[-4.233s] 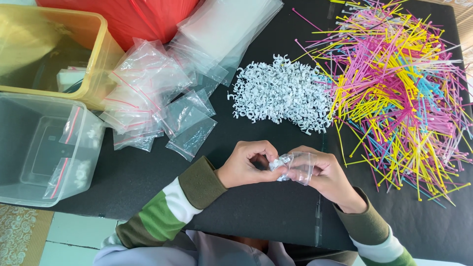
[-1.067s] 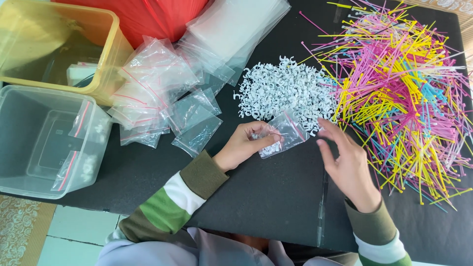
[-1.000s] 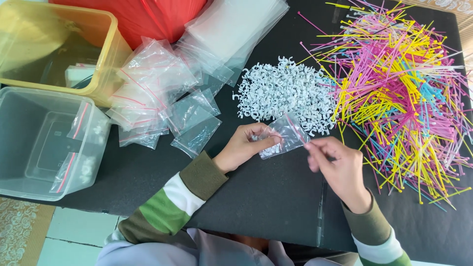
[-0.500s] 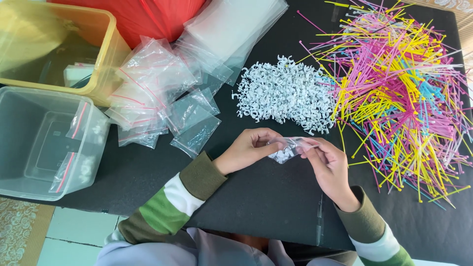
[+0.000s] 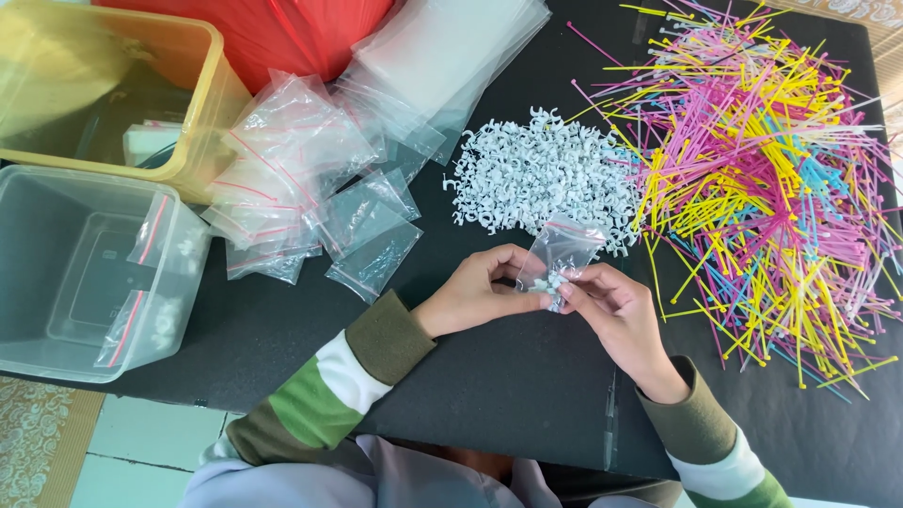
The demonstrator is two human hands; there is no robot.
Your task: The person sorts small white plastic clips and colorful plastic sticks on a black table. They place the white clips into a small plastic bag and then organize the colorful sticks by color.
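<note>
My left hand (image 5: 475, 290) and my right hand (image 5: 616, 315) together hold a small clear zip bag (image 5: 557, 256) with a few white clips in its bottom; the bag's mouth points away from me. Just beyond the bag lies a heap of small white plastic clips (image 5: 541, 174) on the black mat (image 5: 527, 376). To the right spreads a big tangle of pink, yellow and blue cable ties (image 5: 752, 179).
A pile of empty clear zip bags (image 5: 301, 179) lies left of centre, with larger clear bags (image 5: 442, 56) behind. A clear plastic tub (image 5: 85, 273) with filled bags and a yellow tub (image 5: 103, 85) stand at the left edge.
My right hand came back from beside the clip heap to the bag and now pinches its lower end together with my left hand. The bag has dropped nearer to me.
</note>
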